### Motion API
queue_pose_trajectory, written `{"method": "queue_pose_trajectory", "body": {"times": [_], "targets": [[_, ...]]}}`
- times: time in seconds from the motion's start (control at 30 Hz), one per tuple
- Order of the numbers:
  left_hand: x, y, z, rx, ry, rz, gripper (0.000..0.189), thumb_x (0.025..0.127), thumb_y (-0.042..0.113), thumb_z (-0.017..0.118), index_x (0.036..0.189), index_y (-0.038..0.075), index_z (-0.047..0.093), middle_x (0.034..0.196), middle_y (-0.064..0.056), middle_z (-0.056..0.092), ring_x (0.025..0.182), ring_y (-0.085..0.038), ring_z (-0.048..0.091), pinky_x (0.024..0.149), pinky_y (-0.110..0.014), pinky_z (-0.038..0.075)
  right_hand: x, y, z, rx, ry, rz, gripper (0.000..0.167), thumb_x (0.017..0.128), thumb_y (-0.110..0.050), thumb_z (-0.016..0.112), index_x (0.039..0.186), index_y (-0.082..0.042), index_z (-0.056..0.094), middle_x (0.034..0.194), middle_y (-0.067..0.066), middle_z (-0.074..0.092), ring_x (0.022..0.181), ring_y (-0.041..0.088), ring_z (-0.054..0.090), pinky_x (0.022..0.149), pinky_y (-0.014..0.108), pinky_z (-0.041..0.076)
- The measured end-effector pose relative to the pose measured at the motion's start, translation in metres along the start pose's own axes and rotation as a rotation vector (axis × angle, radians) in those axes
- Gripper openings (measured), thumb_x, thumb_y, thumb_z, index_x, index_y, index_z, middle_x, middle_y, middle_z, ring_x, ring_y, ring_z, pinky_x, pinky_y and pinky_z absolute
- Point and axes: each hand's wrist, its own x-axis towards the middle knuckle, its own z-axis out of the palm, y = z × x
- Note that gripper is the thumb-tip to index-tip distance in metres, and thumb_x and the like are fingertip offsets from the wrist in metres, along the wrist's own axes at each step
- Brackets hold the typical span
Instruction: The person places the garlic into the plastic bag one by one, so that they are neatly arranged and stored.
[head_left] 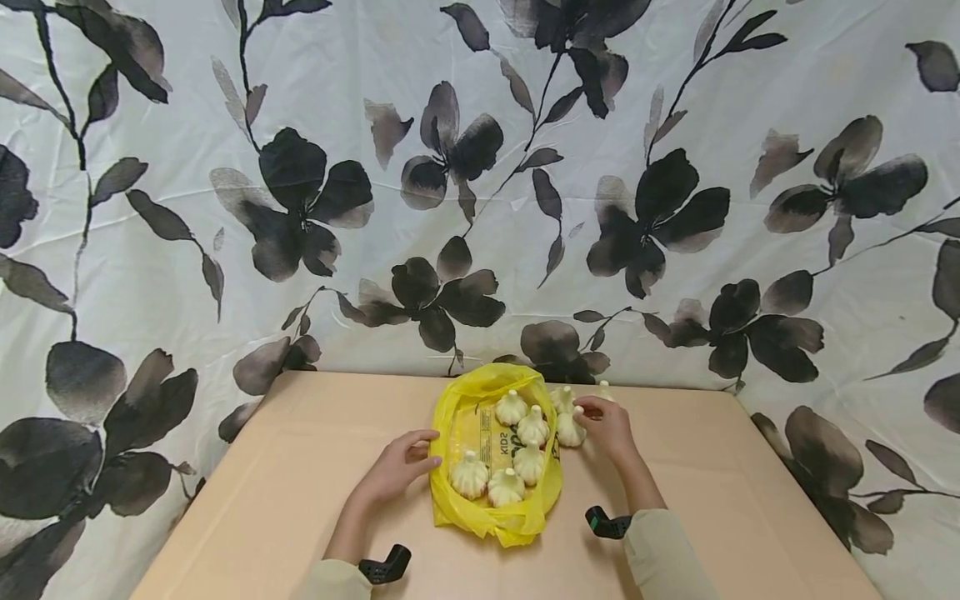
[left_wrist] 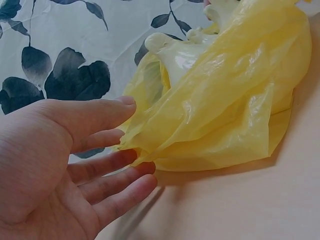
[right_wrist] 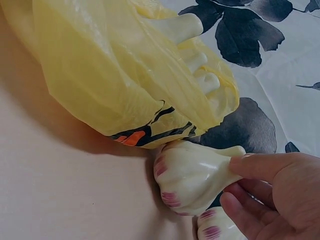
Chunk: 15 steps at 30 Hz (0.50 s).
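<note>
Yellow thin plastic in a bag point(head_left: 498, 529), lying open on the table point(head_left: 285, 450), mouth upward, with five garlic bulbs point(head_left: 469, 476) inside, around 1, 2, 4, 5 and 8 o'clock. Outside, near 2 o'clock, further bulbs point(head_left: 604, 390) close together. Also there, the right hand point(head_left: 611, 429), thumb and fingers pinching one pale bulb point(right_wrist: 185, 177) by its narrow stem, just beside the bag's outer wall. Lifted or resting: impossible to tell. At 9 o'clock, the left hand point(head_left: 397, 462), fingers almost straight and loosely apart, tips touching the film, without visible firm hold.

Main danger, in my judgement: catching of the held bulb on the rim near 3 o'clock, because of soft film, easily folded inward. Next, dragging of the whole bag toward 9 o'clock, because of such light contact there. Also possible, slipping of the stem from the pinch, because of the glossy surface. Smaller risk: bumping of the neighbour bulb point(right_wrist: 217, 227) by the fingers.
</note>
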Motion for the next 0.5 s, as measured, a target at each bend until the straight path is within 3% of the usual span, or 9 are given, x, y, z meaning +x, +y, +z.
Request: {"method": "queue_pose_trajectory", "body": {"times": [0.5], "targets": [[0.0067, 0.0005, 0.0028, -0.003, 0.019, -0.003, 0.05, 0.089, 0.036, 0.068, 0.134, 0.017, 0.055, 0.141, -0.011, 0.052, 0.122, -0.033, 0.057, 0.1, -0.051, 0.048, 0.0105, 0.0104, 0.0029, 0.023, 0.054, -0.006, 0.026, 0.082, 0.0, 0.074, 0.108, 0.001, 0.071, 0.096, 0.017, 0.072, 0.09, 0.027, 0.069, 0.08, 0.033, 0.058]]}}
